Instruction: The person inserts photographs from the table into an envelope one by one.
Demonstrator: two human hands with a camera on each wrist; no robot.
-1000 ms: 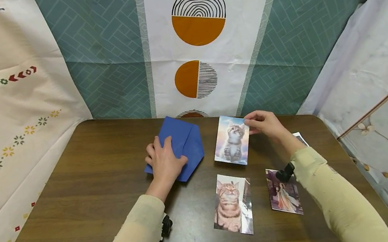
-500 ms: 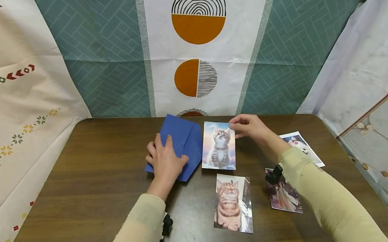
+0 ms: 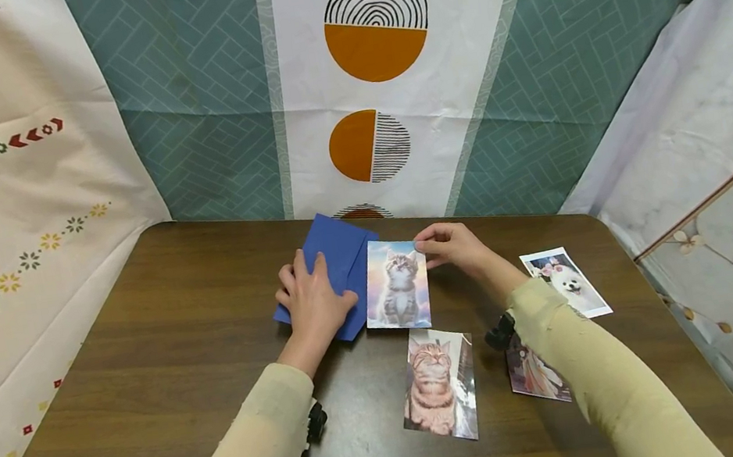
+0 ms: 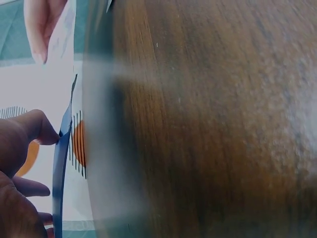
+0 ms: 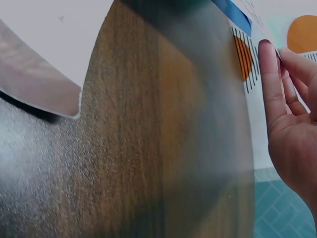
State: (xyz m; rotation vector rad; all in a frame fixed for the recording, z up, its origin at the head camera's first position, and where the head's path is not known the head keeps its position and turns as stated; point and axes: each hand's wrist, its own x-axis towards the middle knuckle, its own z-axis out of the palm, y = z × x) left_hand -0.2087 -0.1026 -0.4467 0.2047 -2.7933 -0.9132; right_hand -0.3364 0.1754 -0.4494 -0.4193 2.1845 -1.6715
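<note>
A blue envelope (image 3: 337, 242) lies near the table's far edge with its pointed flap to the right. My left hand (image 3: 312, 300) presses on it with spread, slightly bent fingers; in the left wrist view the thumb touches the blue paper (image 4: 60, 168). Between thumb and fingers, my right hand (image 3: 456, 248) pinches the upper right corner of a grey kitten photo card (image 3: 397, 287). This card is raised, face toward me, and overlaps the envelope's right side. The right wrist view shows the pinching fingers (image 5: 271, 82) at its edge.
An orange cat photo (image 3: 433, 388) lies just in front of the held card. Further right are a white dog photo (image 3: 570, 283) and a photo of a robed figure (image 3: 534, 379), partly covered by my right forearm. Patterned cloths (image 3: 216, 124) surround the wooden table (image 3: 161, 330).
My right hand has carried the kitten card leftward, from beside the envelope to over its right part. The dog photo has come out from behind the right arm. My left hand stays put.
</note>
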